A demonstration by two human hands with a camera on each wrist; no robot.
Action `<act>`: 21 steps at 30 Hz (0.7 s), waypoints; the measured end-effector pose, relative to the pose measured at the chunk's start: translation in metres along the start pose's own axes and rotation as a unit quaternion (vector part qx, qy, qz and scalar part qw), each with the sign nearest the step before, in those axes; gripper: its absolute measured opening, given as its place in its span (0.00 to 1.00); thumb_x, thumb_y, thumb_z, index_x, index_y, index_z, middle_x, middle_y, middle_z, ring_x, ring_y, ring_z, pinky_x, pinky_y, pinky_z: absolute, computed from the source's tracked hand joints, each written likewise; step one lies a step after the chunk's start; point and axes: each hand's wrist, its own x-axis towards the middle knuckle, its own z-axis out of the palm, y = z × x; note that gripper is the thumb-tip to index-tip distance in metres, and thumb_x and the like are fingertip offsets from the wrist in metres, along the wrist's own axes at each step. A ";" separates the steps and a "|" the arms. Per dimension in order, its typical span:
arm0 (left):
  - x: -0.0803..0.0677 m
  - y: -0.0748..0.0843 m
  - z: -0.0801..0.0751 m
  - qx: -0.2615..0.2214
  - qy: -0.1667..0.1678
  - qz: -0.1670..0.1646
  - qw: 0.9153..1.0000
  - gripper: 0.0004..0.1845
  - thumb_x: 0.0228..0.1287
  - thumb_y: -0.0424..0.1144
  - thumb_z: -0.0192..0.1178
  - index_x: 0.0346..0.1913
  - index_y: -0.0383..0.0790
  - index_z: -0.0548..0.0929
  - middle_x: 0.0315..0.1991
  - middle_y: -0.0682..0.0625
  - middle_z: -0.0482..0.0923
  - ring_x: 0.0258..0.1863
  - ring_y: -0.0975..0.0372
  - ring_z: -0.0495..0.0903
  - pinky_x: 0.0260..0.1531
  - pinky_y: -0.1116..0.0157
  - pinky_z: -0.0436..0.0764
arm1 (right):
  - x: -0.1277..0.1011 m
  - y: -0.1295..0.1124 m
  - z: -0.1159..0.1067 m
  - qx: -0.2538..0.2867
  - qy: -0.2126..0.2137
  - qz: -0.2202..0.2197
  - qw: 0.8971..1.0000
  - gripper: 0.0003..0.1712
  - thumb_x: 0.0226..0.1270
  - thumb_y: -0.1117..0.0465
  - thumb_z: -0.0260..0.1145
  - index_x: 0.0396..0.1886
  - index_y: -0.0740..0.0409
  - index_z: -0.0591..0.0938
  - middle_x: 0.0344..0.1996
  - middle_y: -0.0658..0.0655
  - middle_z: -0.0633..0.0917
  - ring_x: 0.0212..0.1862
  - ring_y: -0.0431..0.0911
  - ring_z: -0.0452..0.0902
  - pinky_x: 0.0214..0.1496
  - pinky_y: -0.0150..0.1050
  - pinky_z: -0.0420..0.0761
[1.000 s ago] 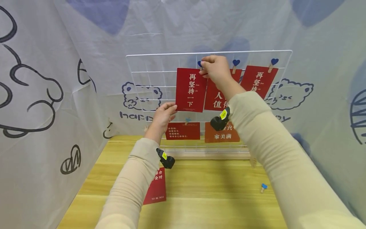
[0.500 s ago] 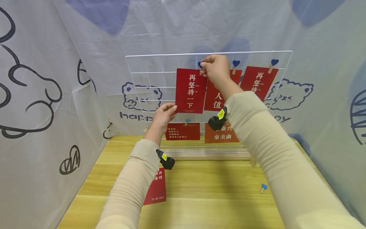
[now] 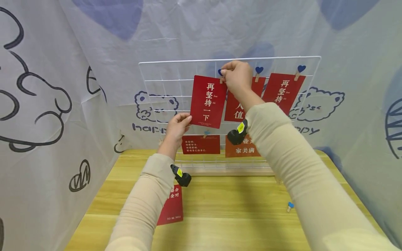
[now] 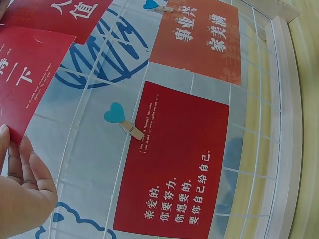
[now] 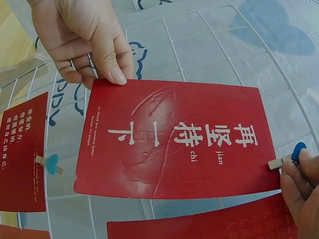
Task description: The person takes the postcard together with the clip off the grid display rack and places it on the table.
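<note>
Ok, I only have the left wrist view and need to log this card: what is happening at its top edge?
Observer: The right hand pinches a blue-heart peg at the top corner of the red card.
Operator: Does the left hand actually hold it?
Observer: Yes, the left hand pinches the lower left corner, thumb on the card's face.
Operator: Any spare pegs?
Observer: One loose blue peg lies on the table, to the right.
</note>
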 end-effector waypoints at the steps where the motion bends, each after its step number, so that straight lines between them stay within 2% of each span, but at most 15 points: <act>1: 0.000 0.000 0.000 -0.001 0.000 0.000 1.000 0.11 0.58 0.34 0.54 0.43 0.35 0.74 0.32 0.52 0.72 0.33 0.63 0.71 0.44 0.65 0.70 | 0.000 0.000 0.000 -0.005 0.004 -0.002 1.000 0.11 0.61 0.62 0.55 0.42 0.59 0.79 0.36 0.55 0.80 0.35 0.42 0.75 0.36 0.30 0.74; 7: -0.001 0.000 -0.002 -0.010 0.006 0.000 1.000 0.11 0.58 0.33 0.54 0.43 0.35 0.74 0.31 0.53 0.72 0.32 0.64 0.71 0.43 0.65 0.70 | 0.001 0.002 -0.001 -0.028 0.018 0.001 0.999 0.12 0.61 0.60 0.55 0.42 0.58 0.79 0.37 0.54 0.80 0.36 0.41 0.75 0.35 0.30 0.73; 8: -0.001 0.000 -0.002 -0.012 0.007 0.000 1.000 0.10 0.58 0.33 0.54 0.43 0.35 0.74 0.30 0.53 0.72 0.31 0.64 0.71 0.41 0.66 0.71 | 0.011 0.011 0.003 -0.028 0.024 0.000 0.999 0.11 0.61 0.59 0.56 0.41 0.55 0.80 0.36 0.53 0.80 0.35 0.41 0.75 0.35 0.31 0.73; 11: -0.001 0.000 -0.003 -0.016 0.009 0.001 1.000 0.10 0.58 0.33 0.54 0.42 0.35 0.74 0.30 0.53 0.72 0.31 0.64 0.71 0.39 0.67 0.71 | 0.012 0.011 0.002 -0.043 0.028 0.001 0.999 0.12 0.61 0.58 0.56 0.42 0.54 0.80 0.37 0.52 0.80 0.35 0.41 0.75 0.34 0.31 0.73; 14: -0.001 -0.001 -0.003 -0.017 0.010 0.002 1.000 0.09 0.58 0.33 0.54 0.42 0.35 0.75 0.29 0.54 0.72 0.30 0.64 0.72 0.39 0.68 0.71 | 0.010 0.010 0.001 -0.049 0.033 -0.003 0.998 0.12 0.61 0.58 0.56 0.42 0.54 0.80 0.36 0.51 0.81 0.33 0.40 0.76 0.30 0.30 0.72; 15: 0.000 -0.001 -0.003 -0.018 0.010 0.002 1.000 0.09 0.58 0.33 0.54 0.41 0.35 0.75 0.29 0.54 0.72 0.30 0.64 0.72 0.39 0.68 0.71 | -0.001 0.001 -0.005 -0.056 0.031 0.000 0.998 0.12 0.62 0.59 0.55 0.42 0.55 0.79 0.36 0.52 0.81 0.34 0.41 0.76 0.30 0.30 0.72; 21: -0.001 0.000 -0.003 -0.023 0.008 0.010 1.000 0.08 0.58 0.33 0.54 0.40 0.36 0.75 0.28 0.54 0.72 0.29 0.65 0.71 0.37 0.69 0.70 | 0.001 -0.001 -0.008 -0.087 0.056 -0.005 0.995 0.12 0.62 0.56 0.54 0.41 0.51 0.80 0.35 0.49 0.82 0.34 0.39 0.74 0.38 0.31 0.66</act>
